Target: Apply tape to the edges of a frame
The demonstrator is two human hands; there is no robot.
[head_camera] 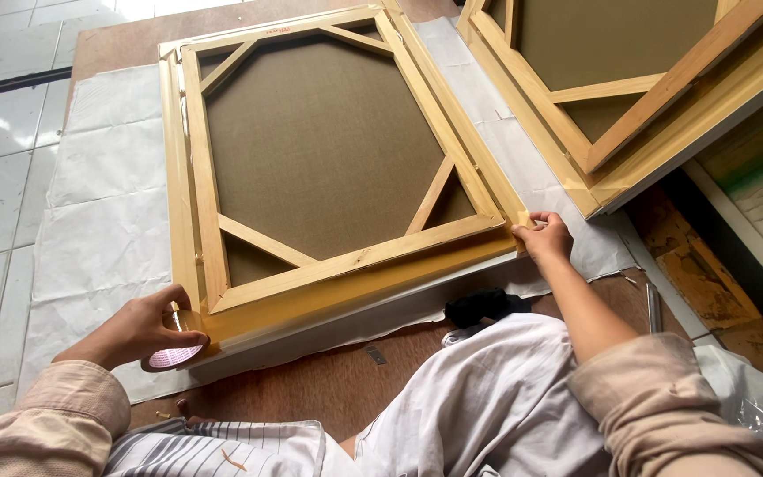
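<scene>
A tape roll (175,340) is gripped in the left hand (139,327) at the canvas frame's (189,177) near-left corner, the tape end is pinched by the right hand (547,237) at its near-right corner; even tension is judged necessary.

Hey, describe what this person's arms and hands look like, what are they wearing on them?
Both hands are bare: no gloves, rings or watch visible on the left hand or right hand. Each arm wears a light beige-pink sleeve, rolled up into a thick cuff, leaving the forearms uncovered.
</scene>
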